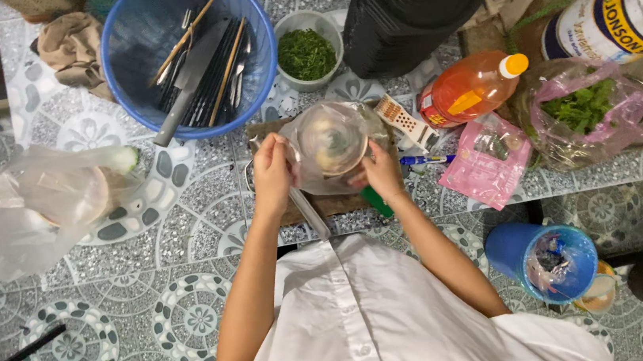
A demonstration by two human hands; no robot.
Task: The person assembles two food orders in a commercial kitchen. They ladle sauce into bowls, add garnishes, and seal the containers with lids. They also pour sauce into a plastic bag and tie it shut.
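- Centrally, a clear plastic bag point(327, 146) is held over a brown wooden board point(340, 201) on the patterned tile surface point(182, 219); something round and pale shows blurred inside it, and what it is cannot be told.
- The left hand point(273, 171) is closed on the bag's left edge, fingers pinched around the plastic.
- The right hand point(379, 170) is closed on the bag's lower right edge, likewise gripping the plastic.
- A knife point(309, 212) is seen on the board below the bag, its blade pointing towards the person's white shirt point(367, 311).
- A blue basket point(188, 51) of utensils, among them a large knife and chopsticks, stands beyond the left hand.
- A small white bowl of chopped green herbs point(306, 53) sits just beyond the bag, beside a black ribbed container point(415, 7).
- To the right of the bag lie a small grater point(405, 122), an orange bottle point(471, 87) on its side, a blue pen point(424, 159) and a pink packet point(487, 163).
- Leafy greens in a pink bag point(585, 109) are set further right.
- A crumpled clear bag point(45, 205) with a vegetable lies well apart on the left.
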